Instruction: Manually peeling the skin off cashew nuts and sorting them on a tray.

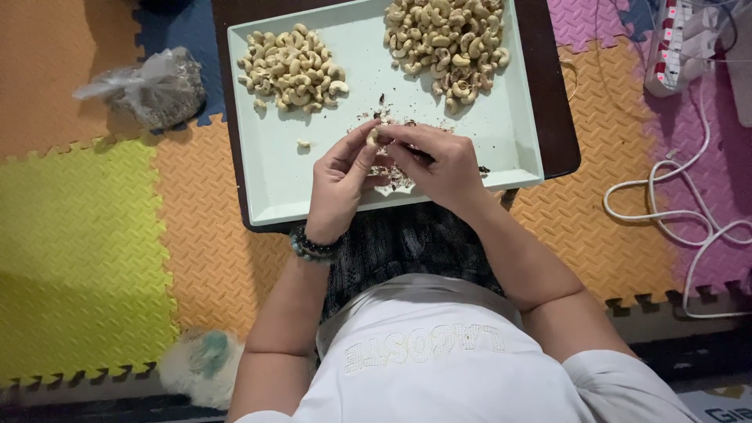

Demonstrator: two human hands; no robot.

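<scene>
Both hands meet over the near part of a pale green tray (266, 172). My left hand (338, 184), with a dark bead bracelet on the wrist, pinches a single cashew nut (373, 137) at its fingertips. My right hand (439, 160) touches the same nut from the right, fingers curled. Brown skin flakes (395, 176) lie on the tray beneath the hands. A pile of pale peeled cashews (291, 69) sits at the tray's far left. A larger pile of cashews (445, 41) with some brown skin lies at the far right.
The tray rests on a dark low table (560, 117) above my lap. Coloured foam mats cover the floor. A tied clear plastic bag (153, 86) lies left of the tray. A power strip (677, 47) and white cable (681, 211) lie at right. A white fluffy item (200, 364) sits near my left elbow.
</scene>
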